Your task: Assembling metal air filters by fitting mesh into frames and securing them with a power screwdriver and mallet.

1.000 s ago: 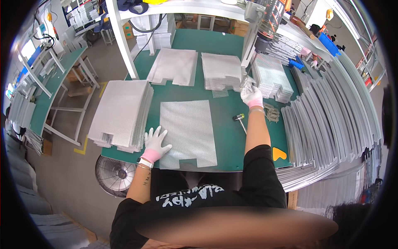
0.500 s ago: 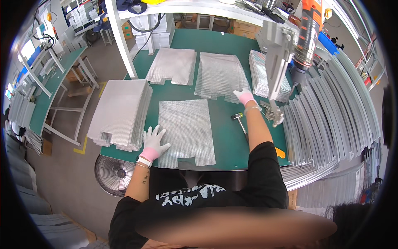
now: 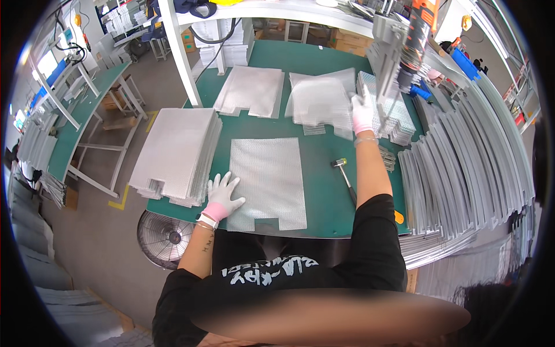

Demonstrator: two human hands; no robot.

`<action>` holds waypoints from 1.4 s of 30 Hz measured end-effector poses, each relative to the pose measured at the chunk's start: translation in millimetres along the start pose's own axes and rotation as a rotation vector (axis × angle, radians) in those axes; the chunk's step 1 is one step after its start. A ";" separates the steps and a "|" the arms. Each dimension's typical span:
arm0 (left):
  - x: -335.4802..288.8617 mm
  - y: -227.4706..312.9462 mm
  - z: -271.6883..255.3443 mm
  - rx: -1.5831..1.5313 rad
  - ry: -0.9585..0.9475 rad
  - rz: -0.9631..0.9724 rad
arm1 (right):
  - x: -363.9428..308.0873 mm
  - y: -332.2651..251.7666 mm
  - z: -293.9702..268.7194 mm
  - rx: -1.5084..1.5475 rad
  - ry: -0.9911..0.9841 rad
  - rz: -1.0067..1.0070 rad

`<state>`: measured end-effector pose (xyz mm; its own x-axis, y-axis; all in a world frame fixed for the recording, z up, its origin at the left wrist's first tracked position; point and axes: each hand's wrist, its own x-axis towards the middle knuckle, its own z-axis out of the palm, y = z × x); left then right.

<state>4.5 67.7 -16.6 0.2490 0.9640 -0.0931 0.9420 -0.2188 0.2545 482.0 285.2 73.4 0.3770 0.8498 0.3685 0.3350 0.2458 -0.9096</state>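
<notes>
My left hand (image 3: 224,195), in a white glove with a pink cuff, lies with fingers spread at the left edge of a silvery mesh sheet (image 3: 267,179). That sheet lies flat before me, with a notch in its near edge. Farther off to the right, my gloved right hand (image 3: 362,113) is closed at the right edge of another mesh sheet (image 3: 321,95). This sheet is turned askew over the mesh beneath it, and its near right edge is blurred. The right fingertips are partly smeared.
Mesh sheet stacks stand at left (image 3: 173,147) and far middle (image 3: 250,89). A narrow stack (image 3: 399,118) is right of my right hand. A hammer (image 3: 345,175) lies on the green table (image 3: 324,214). An orange power driver (image 3: 417,37) hangs above; grey frames (image 3: 462,168) line the right.
My right hand has moved away from me and slightly right, and the far mesh sheet has shifted and turned with it. My left hand stays at the near sheet. The whole view has shifted slightly.
</notes>
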 end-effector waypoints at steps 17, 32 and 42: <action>-14.6 11.9 1.4 0.031 -0.048 -0.005 | -17.8 16.4 18.7 0.122 -0.054 -0.093; -18.3 22.6 -11.1 0.009 -0.003 0.028 | -69.6 -85.7 16.3 0.470 -0.002 -0.139; -77.9 26.1 -51.3 -2.012 0.034 -0.050 | -319.9 -103.6 -3.7 0.269 -0.342 0.105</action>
<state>-1.9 -5.3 46.7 0.2096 0.9698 -0.1246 -0.6062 0.2289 0.7617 329.9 -13.8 50.5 0.0743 0.9708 0.2281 0.0564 0.2243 -0.9729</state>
